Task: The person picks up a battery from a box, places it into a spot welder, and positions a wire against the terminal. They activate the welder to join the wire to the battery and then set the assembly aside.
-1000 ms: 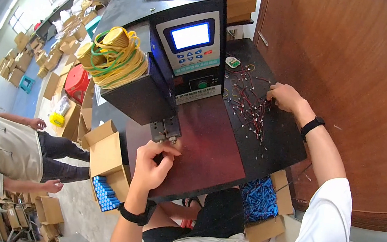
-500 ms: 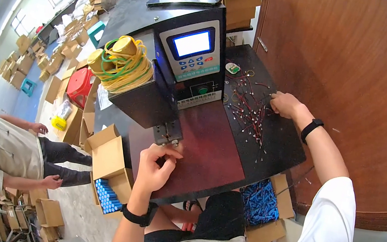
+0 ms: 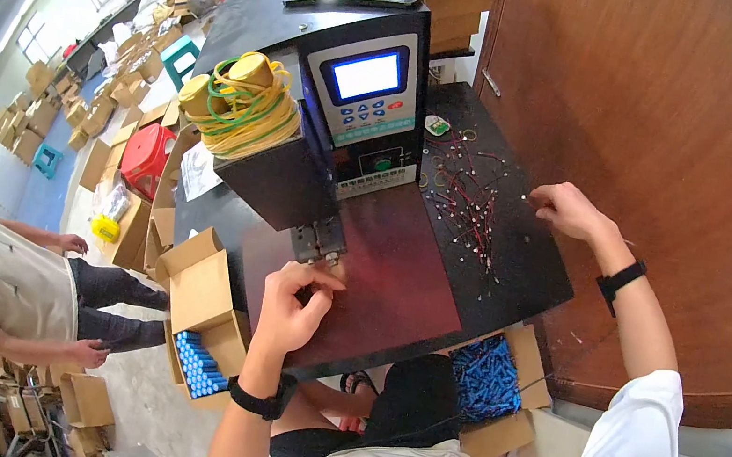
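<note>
My left hand (image 3: 293,305) is curled closed just below the electrodes (image 3: 318,245) of a spot-welding machine (image 3: 370,87). Whatever its fingers hold is hidden or too small to name. My right hand (image 3: 572,210) is off to the right, past the edge of the black table (image 3: 526,267), thumb and fingers pressed together. A tiny white speck shows by its fingertips, but I cannot make out what is held. Red and black wires (image 3: 469,201) with small white ends lie scattered between that hand and the machine. A dark red mat (image 3: 396,280) lies under the electrodes.
Blue cylindrical cells stand in rows in a cardboard box (image 3: 204,285) at the left; loose blue cells (image 3: 487,384) fill another box at right. Yellow-green cable (image 3: 254,122) is coiled on the machine. A wooden door (image 3: 639,175) borders the right. Another person (image 3: 16,290) stands at left.
My right hand has moved right, away from the scattered wires. The left hand stays below the electrodes, with slight movement. The whole view has shifted a little.
</note>
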A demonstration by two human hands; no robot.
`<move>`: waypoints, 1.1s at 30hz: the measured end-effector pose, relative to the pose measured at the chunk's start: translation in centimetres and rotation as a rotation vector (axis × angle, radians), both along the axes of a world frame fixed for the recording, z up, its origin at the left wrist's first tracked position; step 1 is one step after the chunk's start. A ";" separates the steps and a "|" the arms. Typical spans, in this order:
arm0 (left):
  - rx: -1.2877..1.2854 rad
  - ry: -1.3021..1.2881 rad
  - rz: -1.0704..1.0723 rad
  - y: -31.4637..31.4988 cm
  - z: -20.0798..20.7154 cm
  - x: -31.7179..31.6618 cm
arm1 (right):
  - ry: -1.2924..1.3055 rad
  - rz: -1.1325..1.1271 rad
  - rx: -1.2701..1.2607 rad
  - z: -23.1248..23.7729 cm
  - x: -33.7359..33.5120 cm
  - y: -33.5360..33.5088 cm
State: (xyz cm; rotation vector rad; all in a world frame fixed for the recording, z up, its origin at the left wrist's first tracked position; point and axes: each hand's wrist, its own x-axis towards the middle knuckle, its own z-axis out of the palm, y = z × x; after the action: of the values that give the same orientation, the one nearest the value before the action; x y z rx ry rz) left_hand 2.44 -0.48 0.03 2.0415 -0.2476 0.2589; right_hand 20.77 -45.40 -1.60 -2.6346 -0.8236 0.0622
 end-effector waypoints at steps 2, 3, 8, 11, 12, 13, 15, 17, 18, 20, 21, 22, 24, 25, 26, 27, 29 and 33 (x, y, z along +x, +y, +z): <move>-0.008 -0.013 -0.006 -0.1 0.1 0.1 | 0.028 -0.059 0.048 0.7 -1.1 -1.2; -0.012 -0.011 -0.012 -0.1 0.0 0.2 | 0.061 -0.116 0.098 1.3 -1.8 -1.6; -0.013 -0.017 -0.009 0.1 -0.4 0.2 | 0.197 -0.321 0.313 5.9 -7.5 0.1; -0.020 -0.050 -0.014 0.2 -0.5 0.0 | 0.198 -0.331 0.542 7.4 -10.9 2.3; -0.018 -0.065 -0.021 0.5 -0.7 -0.3 | 0.214 -0.318 0.604 7.6 -11.9 3.6; -0.018 -0.082 -0.032 0.6 -0.7 -0.3 | 0.228 -0.308 0.663 7.9 -13.0 4.9; -0.031 -0.106 -0.027 0.4 -0.6 -0.1 | 0.210 -0.269 0.814 7.9 -15.4 7.9; -0.038 -0.116 -0.018 -0.1 -0.4 -1.5 | 0.283 -0.287 0.875 9.1 -18.7 11.2; -0.088 -0.045 -0.017 -0.8 -0.2 -2.1 | 0.333 -0.258 0.908 8.9 -20.1 12.9; -0.227 0.115 -0.088 -2.3 1.4 -3.6 | 0.472 -0.201 1.006 8.0 -22.3 16.2; -0.318 0.209 -0.159 -3.3 2.7 -5.0 | 0.564 -0.176 1.068 7.7 -23.4 17.6; -0.441 0.222 -0.228 -3.9 2.8 -6.0 | 0.609 -0.161 1.116 7.2 -24.2 19.1; -0.572 0.213 -0.282 -4.5 3.0 -7.3 | 0.707 -0.137 1.171 6.1 -24.9 21.4; -0.573 0.215 -0.269 -4.3 2.6 -7.8 | 0.745 -0.122 1.198 5.6 -25.1 22.1; -0.582 0.153 -0.225 -4.1 1.8 -8.2 | 0.755 -0.117 1.194 4.9 -25.4 22.5; -0.589 0.090 -0.181 -3.9 1.4 -8.6 | 0.798 -0.145 1.252 4.1 -25.5 22.9; -0.680 0.147 -0.105 -4.0 1.3 -9.3 | 0.846 -0.171 1.307 3.4 -25.8 23.6; -0.803 0.132 0.020 -4.0 1.0 -10.8 | 0.933 -0.211 1.493 2.8 -26.5 25.2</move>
State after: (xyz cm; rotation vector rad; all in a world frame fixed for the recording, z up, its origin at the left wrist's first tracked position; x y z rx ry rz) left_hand -8.34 -4.44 1.00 1.2577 -0.0245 0.1916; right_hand -5.77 -20.21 1.15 -1.0249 -0.0755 0.3945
